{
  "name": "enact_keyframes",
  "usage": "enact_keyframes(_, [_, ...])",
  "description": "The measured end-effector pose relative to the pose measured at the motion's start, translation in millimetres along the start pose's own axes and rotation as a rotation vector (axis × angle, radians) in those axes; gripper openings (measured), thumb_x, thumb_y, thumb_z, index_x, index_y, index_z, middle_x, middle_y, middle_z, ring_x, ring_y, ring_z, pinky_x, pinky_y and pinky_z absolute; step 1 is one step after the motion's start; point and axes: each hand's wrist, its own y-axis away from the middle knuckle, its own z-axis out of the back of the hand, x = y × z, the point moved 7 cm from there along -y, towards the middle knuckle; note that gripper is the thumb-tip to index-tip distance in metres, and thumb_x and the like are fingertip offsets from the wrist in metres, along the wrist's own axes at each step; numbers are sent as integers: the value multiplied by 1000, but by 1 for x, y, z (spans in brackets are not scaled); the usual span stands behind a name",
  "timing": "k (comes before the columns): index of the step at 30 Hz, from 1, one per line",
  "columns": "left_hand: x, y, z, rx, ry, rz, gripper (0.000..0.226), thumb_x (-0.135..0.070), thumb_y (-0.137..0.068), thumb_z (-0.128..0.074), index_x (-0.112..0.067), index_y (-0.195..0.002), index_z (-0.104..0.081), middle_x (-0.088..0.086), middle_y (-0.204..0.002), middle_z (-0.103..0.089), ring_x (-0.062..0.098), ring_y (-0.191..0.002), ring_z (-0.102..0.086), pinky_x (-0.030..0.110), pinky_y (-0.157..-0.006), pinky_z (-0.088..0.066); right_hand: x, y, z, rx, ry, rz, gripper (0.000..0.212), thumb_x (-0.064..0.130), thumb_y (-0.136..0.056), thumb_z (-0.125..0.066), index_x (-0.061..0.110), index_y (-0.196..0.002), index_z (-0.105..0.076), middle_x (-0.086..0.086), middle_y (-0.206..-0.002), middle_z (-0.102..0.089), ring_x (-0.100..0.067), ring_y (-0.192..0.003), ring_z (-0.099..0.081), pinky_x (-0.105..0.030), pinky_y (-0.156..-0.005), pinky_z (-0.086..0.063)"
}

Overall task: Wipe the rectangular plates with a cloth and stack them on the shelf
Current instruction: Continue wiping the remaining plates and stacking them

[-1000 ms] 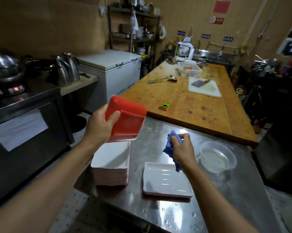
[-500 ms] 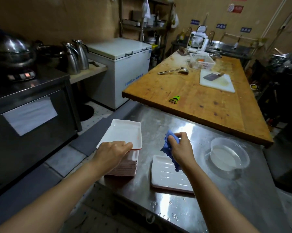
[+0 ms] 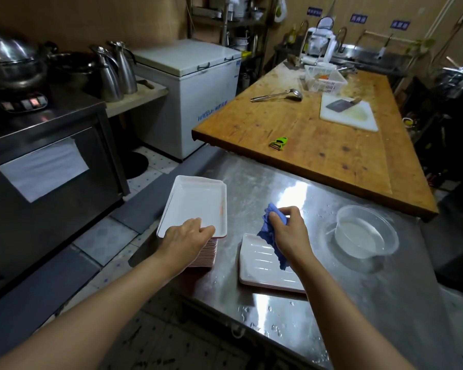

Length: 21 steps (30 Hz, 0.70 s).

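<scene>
A tall stack of rectangular plates [image 3: 202,252], white inside and red underneath, stands at the left edge of the steel table [image 3: 318,303]. The top plate [image 3: 197,202] lies face up and slightly askew on it. My left hand [image 3: 186,236] grips that plate's near edge. My right hand [image 3: 289,231] holds a bunched blue cloth [image 3: 269,227] just above a single white ridged plate [image 3: 262,265] that lies flat on the table near the front.
A clear plastic bowl of water [image 3: 364,232] sits right of my hand. Behind lies a wooden worktop [image 3: 305,134] with a green peeler [image 3: 278,143], ladle [image 3: 277,95], basket [image 3: 325,80] and cutting board with cleaver [image 3: 348,110]. A white freezer [image 3: 193,86] and oven [image 3: 38,166] stand left.
My left hand turned the raised red-bottomed plate face up and set it down on the stack, keeping hold of its near edge. The right hand with the cloth stayed over the single plate.
</scene>
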Motion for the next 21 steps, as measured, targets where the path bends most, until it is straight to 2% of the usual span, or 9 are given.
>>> enact_keyframes(2, [3, 2, -10, 34, -12, 19, 60, 11, -37, -83, -12, -77, -44, 11, -62, -57, 27, -46, -53, 20, -31, -30, -3, -1, 1, 2, 0, -10, 16, 27, -97, -44, 12, -104, -44, -8, -74, -65, -14, -38, -44, -21, -35, -36])
enact_keyframes(6, [7, 7, -24, 138, -72, 23, 48, 2, -37, -90, -11, -69, -58, 12, -70, -64, 28, -54, -60, 25, -30, -38, -6, -4, 3, -10, 27, -5, 16, 25, -97, -44, 11, -105, -45, 1, -70, -61, -18, -50, -51, -23, -38, -39])
enact_keyframes(10, [16, 9, -33, 201, -43, 64, 40, -10, -49, -91, -10, -76, -61, 15, -85, -69, 31, -70, -67, 32, -35, -48, -11, -7, 0, -10, 26, -7, 17, 23, -97, -44, 9, -107, -45, 3, -70, -59, -13, -52, -56, -16, -38, -40])
enact_keyframes(12, [17, 6, -29, 268, 36, 124, 34, -27, -75, -78, -8, -98, -61, 17, -115, -64, 32, -102, -63, 42, -58, -56, -13, -9, -1, -7, 31, -6, 17, 23, -98, -43, 9, -107, -45, 4, -71, -58, -6, -51, -57, -14, -39, -40])
enact_keyframes(14, [23, 7, -37, 397, 15, 189, 47, -47, -91, -51, -13, -124, -48, 11, -144, -41, 26, -130, -42, 42, -86, -48, -15, -12, -2, -5, 29, -5, 18, 23, -98, -43, 8, -107, -45, 4, -71, -57, -5, -51, -56, -12, -39, -40])
enact_keyframes(15, [24, 7, -37, 460, 0, 197, 53, -54, -92, -42, -16, -129, -42, 7, -149, -33, 23, -135, -35, 41, -92, -44, -16, -13, -2, -9, 30, -5, 18, 24, -98, -43, 8, -107, -46, 5, -71, -57, -5, -50, -56, -12, -38, -39])
enact_keyframes(18, [24, 5, -34, 459, 29, 215, 57, -59, -91, -36, -18, -130, -39, 4, -150, -29, 21, -134, -33, 41, -94, -42, -22, -17, 0, -20, 42, -11, 19, 26, -99, -42, 9, -108, -46, 4, -72, -57, -13, -54, -56, -14, -40, -41])
enact_keyframes(20, [23, 4, -34, 452, 10, 239, 55, -59, -91, -36, -16, -126, -42, 4, -145, -36, 21, -131, -36, 39, -89, -42, -28, -18, 2, -23, 30, -32, 20, 27, -98, -43, 10, -108, -46, 3, -72, -60, -21, -60, -59, -22, -45, -44])
enact_keyframes(21, [21, 1, -31, 383, 2, 242, 54, -57, -90, -41, -14, -121, -47, 6, -138, -43, 23, -127, -40, 39, -84, -44, -31, -19, 2, -26, 21, -42, 19, 27, -98, -43, 10, -107, -46, 2, -71, -60, -24, -62, -60, -25, -45, -45])
